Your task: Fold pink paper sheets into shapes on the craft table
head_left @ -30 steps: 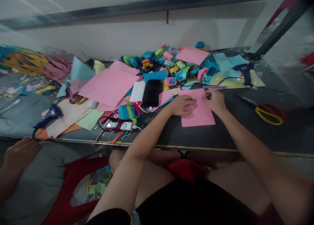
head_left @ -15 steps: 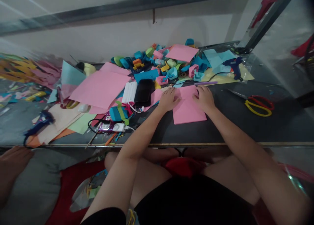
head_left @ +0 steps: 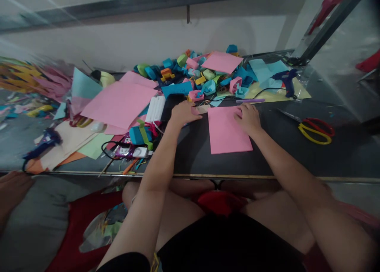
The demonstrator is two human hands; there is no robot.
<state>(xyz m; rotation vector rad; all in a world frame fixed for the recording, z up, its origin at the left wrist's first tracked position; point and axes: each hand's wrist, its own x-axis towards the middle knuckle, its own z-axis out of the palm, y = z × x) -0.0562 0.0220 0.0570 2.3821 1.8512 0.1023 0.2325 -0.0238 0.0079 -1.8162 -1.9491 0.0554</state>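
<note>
A pink paper sheet (head_left: 228, 133) lies flat on the dark table (head_left: 297, 157) in front of me. My right hand (head_left: 249, 118) rests on its upper right corner with the fingers laid flat. My left hand (head_left: 184, 112) is off the sheet to the left, fingers stretched over the black phone (head_left: 169, 105) and the pink scraps beside it. It holds nothing that I can see. A white power bank (head_left: 154, 108) lies just left of the phone.
Red-and-yellow scissors (head_left: 317, 130) lie at the right, and a purple pen (head_left: 251, 101) and a blue glue gun (head_left: 285, 80) behind the sheet. A heap of folded paper pieces (head_left: 202, 74) and large pink sheets (head_left: 118, 101) fill the back left. Another person's hand (head_left: 12, 189) shows at the bottom left.
My left hand has slid off the pink sheet to the left, onto the phone area. The sheet now lies fully uncovered except under my right hand.
</note>
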